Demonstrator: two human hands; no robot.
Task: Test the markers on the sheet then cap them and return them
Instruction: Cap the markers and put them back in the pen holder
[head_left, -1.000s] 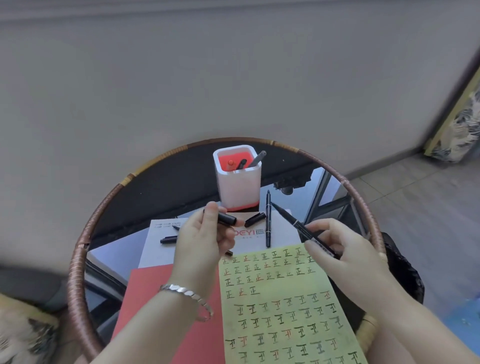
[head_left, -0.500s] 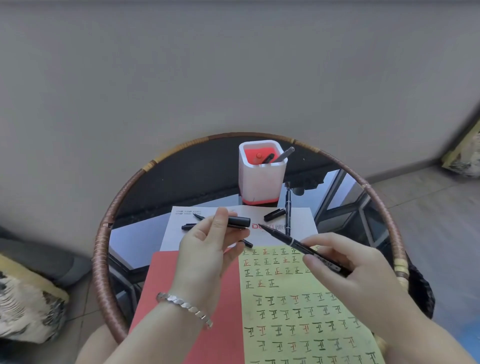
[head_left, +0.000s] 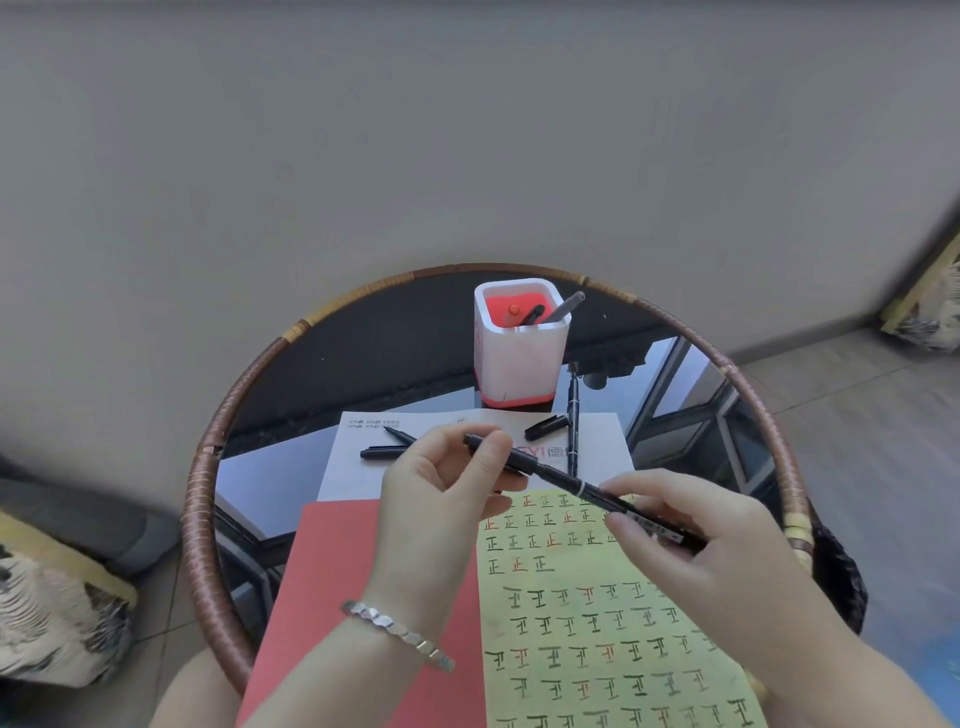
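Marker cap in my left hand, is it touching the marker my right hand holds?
Touching. The head view shows the cap and marker as one unbroken black line, with no bare tip showing.

Black marker (head_left: 556, 478) slants above the yellow-green sheet (head_left: 597, 649), cap (head_left: 474, 441) at its tip.

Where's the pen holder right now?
Head view: the white pen holder stands at the far middle of the round table, just beyond the white sheet, with a black marker lying by its right base.
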